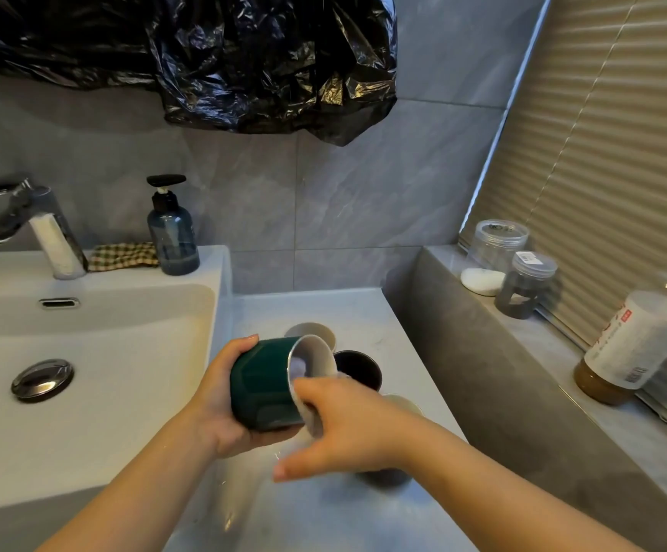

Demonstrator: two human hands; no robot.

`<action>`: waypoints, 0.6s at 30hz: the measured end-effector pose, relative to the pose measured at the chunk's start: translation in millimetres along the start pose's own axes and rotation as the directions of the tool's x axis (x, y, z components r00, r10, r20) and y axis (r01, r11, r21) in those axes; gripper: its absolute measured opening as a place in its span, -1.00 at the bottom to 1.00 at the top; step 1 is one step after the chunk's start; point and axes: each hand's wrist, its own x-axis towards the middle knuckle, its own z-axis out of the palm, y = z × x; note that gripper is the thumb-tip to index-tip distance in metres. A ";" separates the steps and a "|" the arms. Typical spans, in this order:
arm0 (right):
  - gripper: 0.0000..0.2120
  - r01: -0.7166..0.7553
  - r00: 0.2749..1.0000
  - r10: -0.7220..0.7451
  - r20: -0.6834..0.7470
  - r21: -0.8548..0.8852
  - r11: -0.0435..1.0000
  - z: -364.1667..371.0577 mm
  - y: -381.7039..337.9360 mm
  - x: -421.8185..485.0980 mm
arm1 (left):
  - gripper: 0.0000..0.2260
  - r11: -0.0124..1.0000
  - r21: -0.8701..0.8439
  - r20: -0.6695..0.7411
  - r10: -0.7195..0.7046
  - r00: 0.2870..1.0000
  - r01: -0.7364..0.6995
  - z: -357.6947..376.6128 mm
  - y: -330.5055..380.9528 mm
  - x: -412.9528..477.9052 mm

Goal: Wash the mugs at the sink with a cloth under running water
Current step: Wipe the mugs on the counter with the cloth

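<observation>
My left hand (214,404) grips a dark green mug (262,382) tipped on its side, its white inside facing right, above the counter right of the sink. My right hand (344,428) is at the mug's mouth, fingers reaching in with a pale cloth (299,368) that shows inside the rim. Behind the green mug stand a beige mug (312,330) and a black mug (357,368). Two more mugs are mostly hidden under my right hand. The tap (29,225) sits at the far left with no water visibly running.
A white sink (85,352) with a metal drain plug (42,379) lies to the left. A blue soap pump bottle (172,233) and a checked cloth (123,256) stand behind it. Jars (527,280), a white stone and a bottle (634,344) line the right ledge. A black plastic bag hangs above.
</observation>
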 end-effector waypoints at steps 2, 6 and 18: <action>-0.56 0.020 0.989 0.004 0.148 -0.159 0.987 5.7 3.2 2.2 | -0.66 0.997 0.074 -0.019 -0.003 1.000 0.004 1.4 -2.3 1.2; -0.23 0.071 0.980 -0.003 0.197 -0.339 0.938 14.5 9.4 8.4 | -0.56 0.987 0.156 -0.019 -0.041 0.999 0.043 0.4 -7.8 0.8; -0.38 -0.015 0.993 0.056 0.107 -0.357 0.934 25.2 11.7 12.8 | -0.70 0.985 0.171 -0.014 0.032 0.999 -0.029 0.3 -16.1 0.2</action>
